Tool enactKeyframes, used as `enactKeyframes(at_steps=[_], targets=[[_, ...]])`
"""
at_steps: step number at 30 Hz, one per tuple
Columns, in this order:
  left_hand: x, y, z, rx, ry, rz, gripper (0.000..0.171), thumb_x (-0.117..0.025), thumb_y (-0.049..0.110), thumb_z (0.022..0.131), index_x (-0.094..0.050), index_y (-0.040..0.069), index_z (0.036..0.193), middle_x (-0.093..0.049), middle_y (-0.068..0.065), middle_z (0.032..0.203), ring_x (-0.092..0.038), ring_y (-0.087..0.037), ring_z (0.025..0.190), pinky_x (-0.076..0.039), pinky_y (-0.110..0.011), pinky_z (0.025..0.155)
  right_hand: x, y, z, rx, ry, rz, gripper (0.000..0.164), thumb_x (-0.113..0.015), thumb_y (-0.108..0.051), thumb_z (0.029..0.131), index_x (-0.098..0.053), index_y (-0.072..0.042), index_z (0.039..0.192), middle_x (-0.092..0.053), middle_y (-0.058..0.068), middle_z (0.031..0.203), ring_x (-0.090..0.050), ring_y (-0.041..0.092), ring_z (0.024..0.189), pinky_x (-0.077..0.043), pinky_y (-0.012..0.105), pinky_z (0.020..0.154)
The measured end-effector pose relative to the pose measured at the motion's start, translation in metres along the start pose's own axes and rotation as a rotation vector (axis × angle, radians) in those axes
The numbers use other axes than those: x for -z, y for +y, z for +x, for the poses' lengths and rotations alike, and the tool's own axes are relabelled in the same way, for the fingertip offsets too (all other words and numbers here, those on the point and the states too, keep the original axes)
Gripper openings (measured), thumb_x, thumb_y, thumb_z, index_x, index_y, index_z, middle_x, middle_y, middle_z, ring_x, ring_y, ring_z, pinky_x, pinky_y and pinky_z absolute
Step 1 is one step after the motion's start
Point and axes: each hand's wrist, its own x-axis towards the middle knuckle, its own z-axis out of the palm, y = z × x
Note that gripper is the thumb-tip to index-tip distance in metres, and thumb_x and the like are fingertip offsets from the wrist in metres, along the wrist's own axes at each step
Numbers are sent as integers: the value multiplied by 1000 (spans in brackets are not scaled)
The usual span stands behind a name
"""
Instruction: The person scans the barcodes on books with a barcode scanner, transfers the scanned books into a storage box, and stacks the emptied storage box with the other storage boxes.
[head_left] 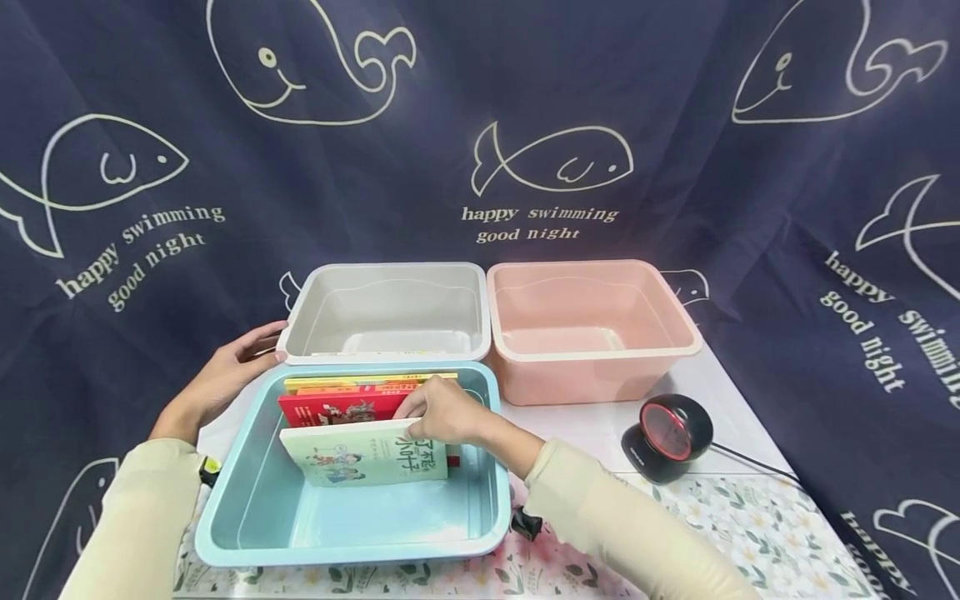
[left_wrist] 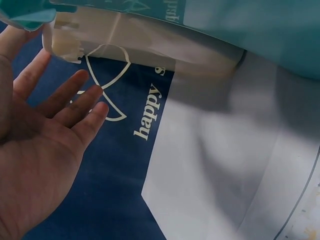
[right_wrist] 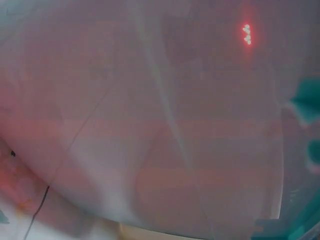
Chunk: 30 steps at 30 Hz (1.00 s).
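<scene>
Across the desk, the left hand is extending relaxed, empty fingers at the left edge of a grey bin. Inside a nearer blue bin, a red book is standing behind a pale green book, whose top edge the right hand is pinching; a pink bin and a black device are sitting farther right.

The head view looks down and forward across the blue tub at the navy curtain, which the left-wrist view, close beside the left hand, shares; the right-wrist view faces a near, blurred surface.
</scene>
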Motion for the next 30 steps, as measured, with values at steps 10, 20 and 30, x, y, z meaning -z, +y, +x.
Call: enactKeyframes(at_steps=[10, 20, 30], targets=[[-2, -2, 0, -2, -9, -11, 76, -62, 47, 102, -27, 21, 165, -41, -22, 162, -47, -34, 140, -35, -70, 117, 14, -11, -17, 82, 102, -7, 16, -78, -8, 90, -83, -14, 104, -82, -1, 98, -72, 3, 85, -56, 22, 74], [0, 0, 2, -25, 9, 35, 72, -62, 46, 103, -31, 21, 164, -46, -20, 158, -52, -5, 126, -52, -39, 107, 62, -48, -45, 133, 228, 63, 21, -76, -10, 88, -82, -16, 107, -82, -1, 94, -71, 4, 78, -57, 23, 72], [-1, 0, 1, 9, -7, -21, 79, -62, 47, 102, -24, 19, 165, -38, -24, 162, -43, -45, 143, -36, -69, 116, 122, -67, -89, 173, 337, 188, 28, -74, -6, 90, -78, -10, 117, -81, 8, 98, -80, 18, 83, -65, 33, 76]])
